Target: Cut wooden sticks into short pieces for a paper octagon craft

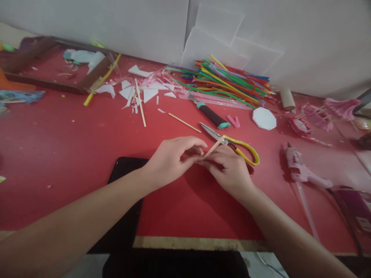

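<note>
Above the near middle of the red table, my left hand point(174, 158) and my right hand point(228, 166) meet at the fingertips. Both are pinched around the lower end of a thin wooden stick point(215, 146), which slants up to the right across my right fingers. The exact grip at that end is partly hidden by the fingers. Just beyond my right hand lie yellow-handled scissors point(246, 148), their blades pointing left. A black-and-teal utility knife point(213, 115) rests farther back, and another wooden stick point(184, 122) lies to its left.
Colourful pipe cleaners point(232, 83) are heaped by the wall. A white octagonal piece point(264, 118), a pink glue gun point(303, 170) and a pink model point(315, 116) sit on the right. White scraps point(150, 94) and a brown frame point(43, 82) lie at back left; a black flat object point(124, 170) is under my left forearm.
</note>
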The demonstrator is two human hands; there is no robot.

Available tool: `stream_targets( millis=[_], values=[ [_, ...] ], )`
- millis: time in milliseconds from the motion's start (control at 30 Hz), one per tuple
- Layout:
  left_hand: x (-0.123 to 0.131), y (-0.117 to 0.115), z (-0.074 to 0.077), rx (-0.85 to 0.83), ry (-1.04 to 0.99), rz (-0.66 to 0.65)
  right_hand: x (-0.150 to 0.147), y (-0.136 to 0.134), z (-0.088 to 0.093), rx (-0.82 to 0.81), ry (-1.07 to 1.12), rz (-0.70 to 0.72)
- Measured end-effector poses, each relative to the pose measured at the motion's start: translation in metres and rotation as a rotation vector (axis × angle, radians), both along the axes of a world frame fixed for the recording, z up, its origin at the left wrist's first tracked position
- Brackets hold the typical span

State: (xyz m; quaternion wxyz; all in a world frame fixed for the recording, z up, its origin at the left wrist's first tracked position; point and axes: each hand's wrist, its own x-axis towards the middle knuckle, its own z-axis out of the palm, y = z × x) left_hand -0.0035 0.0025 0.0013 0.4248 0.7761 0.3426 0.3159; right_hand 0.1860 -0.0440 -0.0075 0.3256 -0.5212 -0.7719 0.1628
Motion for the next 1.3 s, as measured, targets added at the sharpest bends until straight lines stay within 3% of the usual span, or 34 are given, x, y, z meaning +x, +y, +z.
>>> stream_targets(
  millis=[200, 433, 733, 1000, 1133, 1300],
  values=[
    [0.001, 0.001, -0.002, 0.033, -0.013, 0.006, -0.001, 0.002, -0.003, -0.036, -0.002, -0.037],
    [0.004, 0.004, 0.003, 0.165, 0.121, 0.017, -0.003, 0.003, -0.003, 0.016, -0.065, -0.014],
    [0.006, 0.003, 0.001, -0.102, 0.0, 0.093, -0.005, 0.003, -0.002, -0.018, -0.099, -0.016],
    [0.004, 0.002, 0.0, 0.023, 0.022, 0.021, -0.009, -0.003, -0.014, 0.08, -0.054, -0.034],
    [0.005, 0.002, -0.002, 0.134, 0.1, -0.008, -0.01, -0.004, -0.018, 0.032, -0.071, -0.06],
    [0.007, 0.003, -0.004, 0.135, 0.084, -0.005, -0.009, -0.002, -0.016, -0.006, -0.045, -0.071]
  ],
)
